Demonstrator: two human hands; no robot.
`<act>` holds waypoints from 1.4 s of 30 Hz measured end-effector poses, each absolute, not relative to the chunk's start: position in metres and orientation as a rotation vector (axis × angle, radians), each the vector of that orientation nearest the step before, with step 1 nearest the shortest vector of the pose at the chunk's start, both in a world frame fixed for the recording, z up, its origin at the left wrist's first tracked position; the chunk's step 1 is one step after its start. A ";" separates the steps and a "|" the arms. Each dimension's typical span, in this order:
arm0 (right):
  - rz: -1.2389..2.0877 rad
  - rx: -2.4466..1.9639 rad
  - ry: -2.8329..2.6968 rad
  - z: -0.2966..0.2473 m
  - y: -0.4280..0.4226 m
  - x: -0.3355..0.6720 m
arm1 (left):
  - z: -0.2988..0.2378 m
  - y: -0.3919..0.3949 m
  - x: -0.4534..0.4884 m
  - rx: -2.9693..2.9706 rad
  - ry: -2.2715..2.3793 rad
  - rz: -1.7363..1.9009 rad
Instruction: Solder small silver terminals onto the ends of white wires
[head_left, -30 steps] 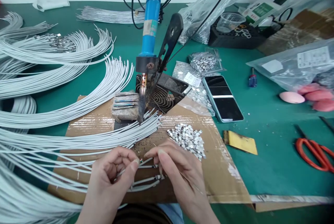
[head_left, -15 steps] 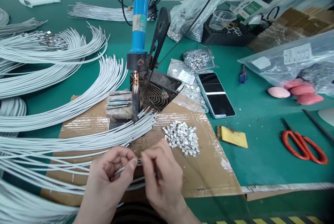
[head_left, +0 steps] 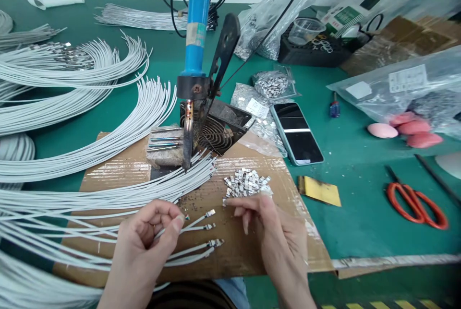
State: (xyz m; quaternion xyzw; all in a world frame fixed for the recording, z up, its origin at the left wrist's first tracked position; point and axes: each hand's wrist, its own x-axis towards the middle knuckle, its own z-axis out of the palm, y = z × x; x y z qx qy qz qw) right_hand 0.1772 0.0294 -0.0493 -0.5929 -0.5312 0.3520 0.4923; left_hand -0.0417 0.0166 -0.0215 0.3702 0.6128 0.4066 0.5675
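Observation:
My left hand is closed, pinching a white cable whose coloured wire ends stick out past the thumb and forefinger. On the cardboard sheet, my right hand is open at the near edge of a pile of small metal connectors. Its forefinger stretches left, with the tip at one loose connector. Between the hands lie several white cables with metal connectors on their ends. Behind the left hand runs a bundle of white cables, its stripped tips under the soldering iron tip.
A blue soldering iron hangs tip-down in a stand before a black fan. Solder sticks lie on a block. To the right are a phone, a yellow sponge and red-handled scissors. More cable bundles fill the left.
My right hand has left the cable end and moved right to the connector pile, its fingers opening out. My left hand still holds the cable, shifted slightly left.

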 end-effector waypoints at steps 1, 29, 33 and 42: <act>0.768 -1.498 -1.374 -0.048 0.031 0.183 | -0.023 0.017 -0.043 0.872 1.434 0.956; 1.263 -1.299 -1.034 -0.021 0.030 0.133 | 0.004 0.025 -0.023 0.729 1.564 0.969; 1.541 -1.224 -0.870 -0.016 0.030 0.126 | 0.007 0.026 -0.021 0.688 1.565 0.987; 1.709 -1.233 -0.522 -0.015 0.025 0.113 | -0.005 0.014 -0.013 0.915 1.739 1.069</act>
